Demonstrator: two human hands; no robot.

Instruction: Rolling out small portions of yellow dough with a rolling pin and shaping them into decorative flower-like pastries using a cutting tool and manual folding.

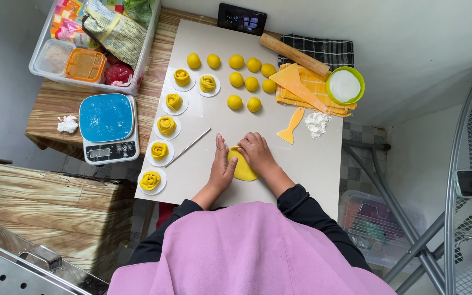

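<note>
Fingers of both your hands lie flat and together on a flattened round of soft yellow dough (244, 170) near the front edge of the white worktop (312, 158): your left hand (223, 166) covers its left rim, your right hand (256, 153) its top, pressing down and gripping nothing. A thin metal skewer (188, 147) lies just to the left, beside six rolled yellow dough flowers on white paper discs (160, 151). Press unevenly and the round could thin and tear, or stick to the bare board; a wide left sweep could knock the skewer into the finished flowers.
</note>
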